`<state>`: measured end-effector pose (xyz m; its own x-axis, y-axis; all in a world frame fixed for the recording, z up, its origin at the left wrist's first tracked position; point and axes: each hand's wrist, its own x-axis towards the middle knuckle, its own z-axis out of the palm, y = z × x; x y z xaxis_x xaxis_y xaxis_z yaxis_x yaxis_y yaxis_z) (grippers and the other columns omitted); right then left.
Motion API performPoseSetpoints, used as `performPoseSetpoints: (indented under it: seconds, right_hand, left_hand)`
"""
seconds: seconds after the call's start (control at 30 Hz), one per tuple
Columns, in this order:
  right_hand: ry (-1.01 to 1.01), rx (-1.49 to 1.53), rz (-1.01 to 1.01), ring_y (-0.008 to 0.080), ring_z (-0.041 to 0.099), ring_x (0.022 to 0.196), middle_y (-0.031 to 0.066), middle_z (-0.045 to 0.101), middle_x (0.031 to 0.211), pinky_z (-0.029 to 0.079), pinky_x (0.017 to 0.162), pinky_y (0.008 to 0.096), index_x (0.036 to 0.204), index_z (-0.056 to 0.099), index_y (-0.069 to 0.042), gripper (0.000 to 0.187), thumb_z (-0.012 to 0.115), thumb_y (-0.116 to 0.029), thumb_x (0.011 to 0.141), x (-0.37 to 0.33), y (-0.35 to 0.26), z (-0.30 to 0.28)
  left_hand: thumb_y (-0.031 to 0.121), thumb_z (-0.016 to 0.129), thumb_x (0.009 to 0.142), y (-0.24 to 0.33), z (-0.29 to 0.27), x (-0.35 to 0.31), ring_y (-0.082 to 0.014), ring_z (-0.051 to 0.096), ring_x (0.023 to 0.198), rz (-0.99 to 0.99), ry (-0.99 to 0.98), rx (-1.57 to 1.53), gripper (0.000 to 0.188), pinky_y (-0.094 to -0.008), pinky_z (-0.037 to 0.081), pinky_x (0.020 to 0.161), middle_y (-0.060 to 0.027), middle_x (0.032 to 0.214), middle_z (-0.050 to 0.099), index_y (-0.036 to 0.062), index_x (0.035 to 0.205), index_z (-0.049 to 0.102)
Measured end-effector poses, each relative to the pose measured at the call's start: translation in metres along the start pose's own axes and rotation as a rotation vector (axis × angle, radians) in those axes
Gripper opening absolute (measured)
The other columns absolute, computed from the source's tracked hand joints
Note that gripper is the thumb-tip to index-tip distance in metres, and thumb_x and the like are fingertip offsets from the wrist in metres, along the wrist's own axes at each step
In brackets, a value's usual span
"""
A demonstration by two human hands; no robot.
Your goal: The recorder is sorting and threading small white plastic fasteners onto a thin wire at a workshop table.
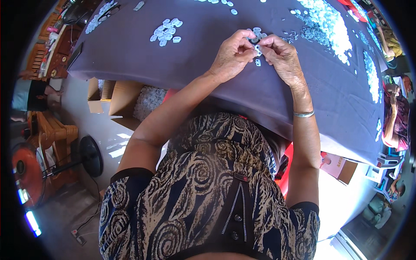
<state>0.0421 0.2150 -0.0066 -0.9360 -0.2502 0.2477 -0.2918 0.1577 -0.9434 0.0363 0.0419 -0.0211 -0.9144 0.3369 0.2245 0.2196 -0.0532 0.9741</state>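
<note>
Both my hands meet over the grey-covered table (195, 56). Between their fingertips is a small white plastic piece (258, 50). My left hand (234, 55) pinches it from the left, and my right hand (281, 56) pinches it from the right with bent fingers. Just below the fingers, another white piece (258, 63) lies on the cloth. A few more white pieces (257, 31) lie right behind my fingertips. The finer detail of the held piece is hidden by my fingers.
A small heap of white pieces (165, 32) lies left of my hands. At right are a large white pile (331, 26) and grey metal pins (314, 34). Below the table edge stands a carton (125, 102) of white parts. A fan (30, 169) stands left; another person (396, 117) sits at right.
</note>
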Motion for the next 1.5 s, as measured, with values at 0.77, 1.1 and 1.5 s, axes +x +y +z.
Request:
performPoseSetpoints:
  seconds: [0.77,1.1,1.5]
  right_hand:
    - [0.087,-0.347,-0.178,0.0001,0.047,0.060,-0.0046,0.056,0.074,0.042,0.052,0.0179,0.096,0.058,-0.007,0.027,0.066,0.006,0.075,-0.002,-0.010,0.012]
    - [0.055,-0.550,-0.258,0.0089,0.049,0.055,0.0037,0.054,0.074,0.043,0.051,0.0258,0.100,0.057,-0.006,0.031,0.072,-0.004,0.074,-0.006,-0.023,0.015]
    - [-0.102,-0.781,-0.282,0.0373,0.062,0.071,0.0185,0.062,0.079,0.049,0.059,0.0420,0.094,0.053,0.001,0.025,0.065,-0.019,0.084,-0.008,-0.018,0.018]
  left_hand:
    - [0.010,0.061,0.088,0.005,-0.007,0.003,-0.0071,0.048,0.068,-0.076,-0.009,-0.224,0.028,-0.0198,0.040,0.059,-0.0012,0.081,0.056,0.0038,0.114,0.053]
    - [0.008,0.064,0.086,-0.012,-0.010,0.004,-0.0041,0.044,0.063,0.023,-0.023,-0.163,0.034,-0.0188,0.038,0.056,0.0000,0.079,0.056,0.0049,0.117,0.050]
    - [0.002,0.058,0.086,0.005,-0.021,0.006,-0.0053,0.040,0.063,-0.115,-0.172,-0.162,0.033,-0.0197,0.034,0.056,-0.0011,0.081,0.054,0.0064,0.118,0.051]
